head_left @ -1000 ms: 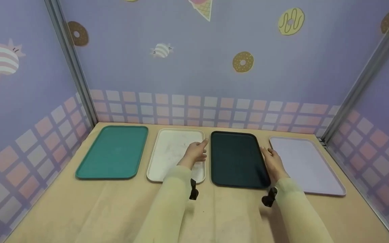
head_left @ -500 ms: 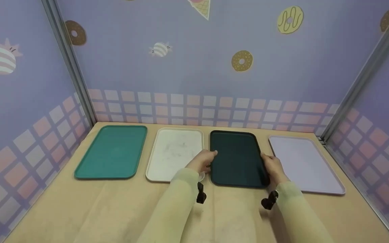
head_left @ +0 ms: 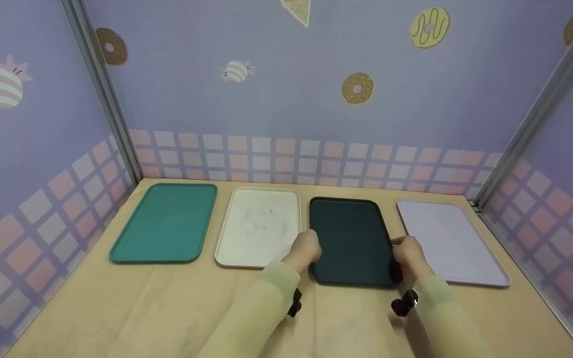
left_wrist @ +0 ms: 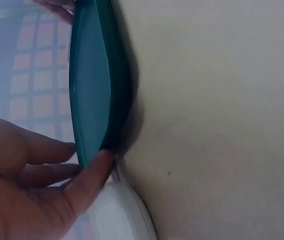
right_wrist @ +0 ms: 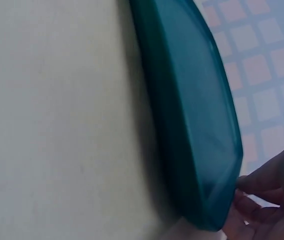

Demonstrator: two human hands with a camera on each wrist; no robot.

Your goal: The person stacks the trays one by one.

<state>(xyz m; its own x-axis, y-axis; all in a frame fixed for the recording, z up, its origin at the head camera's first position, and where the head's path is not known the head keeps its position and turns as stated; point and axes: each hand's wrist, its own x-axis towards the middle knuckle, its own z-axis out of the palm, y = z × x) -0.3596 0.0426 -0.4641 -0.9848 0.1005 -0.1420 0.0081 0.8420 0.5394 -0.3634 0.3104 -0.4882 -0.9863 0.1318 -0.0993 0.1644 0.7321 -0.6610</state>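
Note:
Between my two hands is a dark green tray (head_left: 351,243) with a raised rim, in the head view third from the left in a row of trays. My left hand (head_left: 306,248) grips its left edge. On the opposite edge my right hand (head_left: 410,251) pinches the rim. In the left wrist view the thumb and fingers of the left hand (left_wrist: 42,185) close on the corner side of the tray (left_wrist: 93,75). The right wrist view shows the tray (right_wrist: 201,110) with the right hand (right_wrist: 274,200) at its edge; some fingers are hidden. A shadow lies under the tray's near side.
Left of the dark tray lies a white tray (head_left: 259,226), and farther left a teal tray (head_left: 167,223). A pale lilac tray (head_left: 453,243) lies to the right. The wooden table (head_left: 167,308) is enclosed by patterned walls (head_left: 286,89) behind and at both sides.
My left hand came right from over the white tray, and both hands took hold of the dark green tray. The tray has slid slightly toward me.

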